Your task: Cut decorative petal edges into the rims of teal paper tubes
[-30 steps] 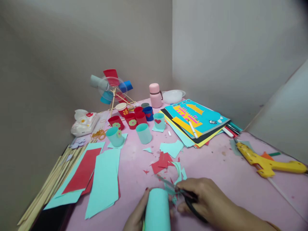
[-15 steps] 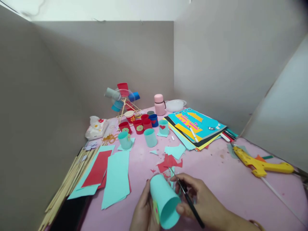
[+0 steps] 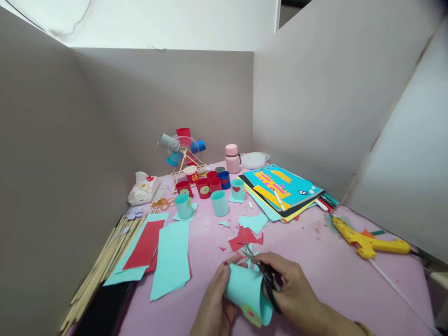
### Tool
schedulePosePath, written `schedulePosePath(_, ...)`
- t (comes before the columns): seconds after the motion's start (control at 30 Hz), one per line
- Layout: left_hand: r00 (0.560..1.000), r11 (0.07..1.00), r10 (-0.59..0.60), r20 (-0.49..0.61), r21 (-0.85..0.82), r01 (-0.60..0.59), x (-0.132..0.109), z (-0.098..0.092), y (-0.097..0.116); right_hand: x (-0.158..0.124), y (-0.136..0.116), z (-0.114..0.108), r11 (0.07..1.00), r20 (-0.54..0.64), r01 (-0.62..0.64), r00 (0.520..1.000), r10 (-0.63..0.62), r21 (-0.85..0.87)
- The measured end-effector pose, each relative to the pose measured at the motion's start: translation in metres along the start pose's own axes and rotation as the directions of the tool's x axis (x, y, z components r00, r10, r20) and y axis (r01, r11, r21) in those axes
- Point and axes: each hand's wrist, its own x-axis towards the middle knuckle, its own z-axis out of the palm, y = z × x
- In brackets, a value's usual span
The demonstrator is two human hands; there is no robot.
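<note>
My left hand [image 3: 213, 303] is wrapped round a light teal paper cylinder [image 3: 247, 291] held near the table's front edge; a small flower sticker [image 3: 252, 316] shows near its open end. My right hand [image 3: 292, 291] grips black-handled scissors [image 3: 261, 270], whose blades point up and away beside the cylinder's right side. Red and teal paper scraps [image 3: 245, 238] lie on the pink table [image 3: 315, 261] just beyond both hands.
Teal and red paper sheets [image 3: 157, 254] and wooden sticks [image 3: 101, 270] lie at the left. Several small paper cups [image 3: 210, 189], a paper wheel model [image 3: 182, 147], a pink bottle [image 3: 232, 158] and a coloured paper stack [image 3: 280, 189] stand further back. A yellow glue gun [image 3: 367, 240] lies at right. Grey partitions surround the table.
The view has tilted up. The cylinder was turned in my left hand from end-on to sideways, its sticker now facing down, and the scissors came in close beside it.
</note>
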Motion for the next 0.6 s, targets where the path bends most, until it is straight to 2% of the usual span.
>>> schedulePosePath(0.1, 0.999, 0.998, -0.037, -0.019, -0.047, 0.036, 0.002, 0.001, -0.004, -0.001, 0.002, -0.002, 0.996, -0.012, 0.091, 0.996, -0.091, 0.009)
schedulePosePath(0.17, 0.996, 0.993, -0.084, -0.042, -0.084, 0.081, 0.003, 0.004, -0.002, -0.001, 0.002, -0.005, 0.990, 0.001, 0.111, 0.994, -0.111, 0.093)
schedulePosePath(0.27, 0.978, 0.988, -0.149, -0.146, -0.059, 0.142, 0.001, 0.012, 0.006, 0.000, 0.004, -0.012, 0.978, 0.036, -0.015, 0.999, 0.007, 0.206)
schedulePosePath(0.33, 0.962, 0.983, -0.185, -0.200, -0.029, 0.183, -0.001, 0.015, 0.011, 0.002, 0.007, -0.016, 0.979, 0.107, -0.137, 0.987, 0.122, 0.149)
schedulePosePath(0.4, 0.949, 0.972, -0.236, -0.209, -0.042, 0.233, -0.001, 0.014, 0.013, 0.004, 0.010, -0.017, 0.980, 0.212, -0.198, 0.959, 0.190, 0.015)
schedulePosePath(0.5, 0.938, 0.950, -0.312, -0.149, -0.044, 0.309, 0.000, 0.007, 0.014, 0.004, 0.014, -0.017, 0.974, 0.361, -0.177, 0.907, 0.216, -0.139)
schedulePosePath(0.6, 0.937, 0.940, -0.340, -0.077, -0.018, 0.340, 0.000, 0.000, 0.011, 0.004, 0.013, -0.018, 0.969, 0.411, -0.124, 0.889, 0.204, -0.213)
